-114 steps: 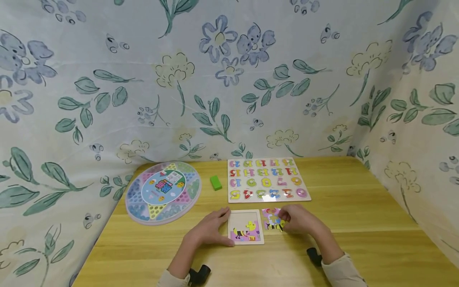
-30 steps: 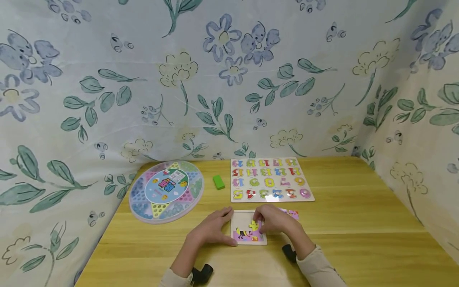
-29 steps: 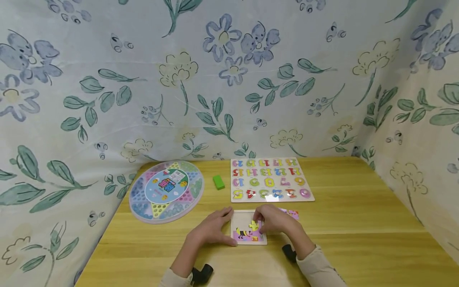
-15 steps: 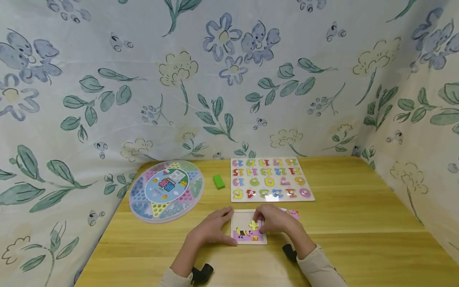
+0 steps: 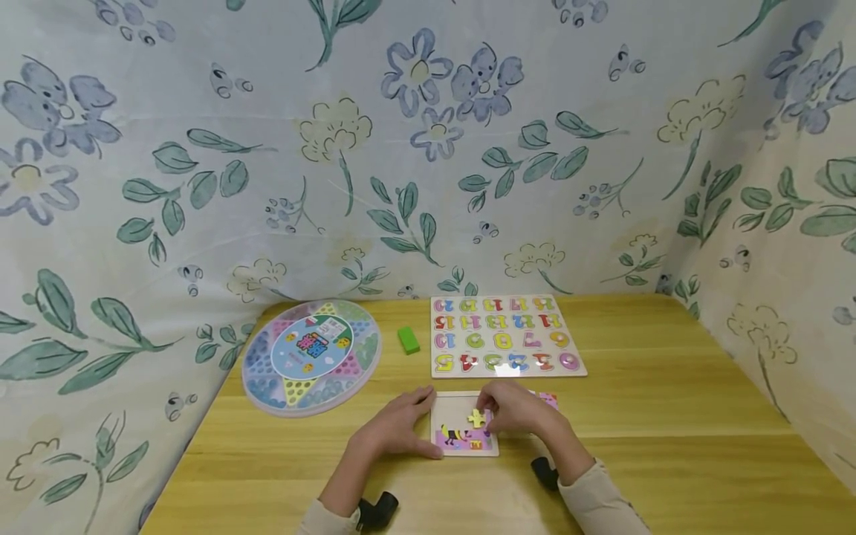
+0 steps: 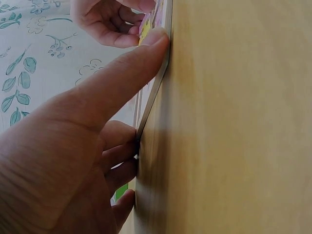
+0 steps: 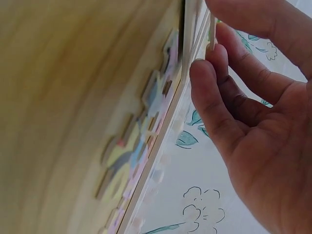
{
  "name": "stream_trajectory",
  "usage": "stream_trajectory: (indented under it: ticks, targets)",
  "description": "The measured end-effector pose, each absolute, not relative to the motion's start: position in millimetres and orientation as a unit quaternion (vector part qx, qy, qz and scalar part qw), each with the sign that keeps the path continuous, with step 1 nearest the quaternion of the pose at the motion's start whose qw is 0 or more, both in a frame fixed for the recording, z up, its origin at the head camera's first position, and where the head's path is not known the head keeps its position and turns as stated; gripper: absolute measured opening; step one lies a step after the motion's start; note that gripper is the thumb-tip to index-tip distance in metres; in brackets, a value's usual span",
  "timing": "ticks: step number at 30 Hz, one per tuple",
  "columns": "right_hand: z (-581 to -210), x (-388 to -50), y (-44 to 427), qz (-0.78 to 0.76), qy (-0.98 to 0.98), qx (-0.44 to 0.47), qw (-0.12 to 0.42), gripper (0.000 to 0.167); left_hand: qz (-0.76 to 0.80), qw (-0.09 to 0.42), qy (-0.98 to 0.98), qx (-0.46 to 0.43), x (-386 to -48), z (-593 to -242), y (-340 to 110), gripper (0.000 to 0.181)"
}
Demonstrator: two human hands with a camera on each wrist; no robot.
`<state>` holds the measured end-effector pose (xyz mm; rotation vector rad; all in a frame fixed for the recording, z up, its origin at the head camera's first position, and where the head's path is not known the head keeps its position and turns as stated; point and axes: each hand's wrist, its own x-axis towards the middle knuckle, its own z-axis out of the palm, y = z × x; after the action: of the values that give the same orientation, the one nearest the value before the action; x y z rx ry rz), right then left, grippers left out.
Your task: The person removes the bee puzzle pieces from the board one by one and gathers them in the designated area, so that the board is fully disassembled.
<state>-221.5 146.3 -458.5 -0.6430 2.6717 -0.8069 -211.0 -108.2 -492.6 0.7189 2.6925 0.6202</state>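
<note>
Right hand (image 5: 510, 410) of yours has thumb and fingertips drawn narrow, pinching what looks like the yellow jigsaw piece (image 5: 476, 419) over the right half of the puzzle tray (image 5: 452, 407); whether it touches the tray floor, can't tell. Your left hand (image 5: 396, 425) holds the tray's left side, thumb at the near-left corner, fingers up by the far-left corner. Tray lies flat on the tabletop (image 5: 669, 416), well in from the far edge. Progress: looks partway, under half. Laid so far is a strip along the tray's near edge, with the striped bee body (image 5: 451, 435) toward the near-left corner and the honey pot (image 5: 475, 445) toward the near-right one. Bare wood shows from there up to the far edge, mostly left and centre; your right hand covers part of the right side. What's left: the pinched piece plus the loose pieces (image 7: 156, 95) flat on the tabletop just off the tray's right edge, mostly behind your hand in the head view, too blurred at the wrist to count. Number board (image 5: 504, 338), green block (image 5: 409, 339) and round game board (image 5: 310, 357), this last at the tabletop's far-left corner, seem uninvolved.
</note>
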Motion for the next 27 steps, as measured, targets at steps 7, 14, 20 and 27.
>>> stream_trajectory:
  ticks: [7, 14, 20, 27]
  targets:
    - [-457, -221, 156, -0.283, 0.924, -0.228, 0.122, 0.025, 0.211, 0.141, 0.934, 0.251, -211, -492, -109, 0.108]
    - [-459, -220, 162, -0.281, 0.927, -0.211, 0.129, 0.023, 0.211, 0.142, 0.933, 0.254, -210, -489, -109, 0.108]
    - [-461, -219, 174, -0.286, 0.926, -0.210, 0.128, 0.023, 0.213, 0.144, 0.931, 0.257, -209, -488, -108, 0.107]
    - [-460, -219, 189, -0.296, 0.920, -0.224, 0.126, 0.023, 0.216, 0.143, 0.932, 0.254, -209, -490, -108, 0.107]
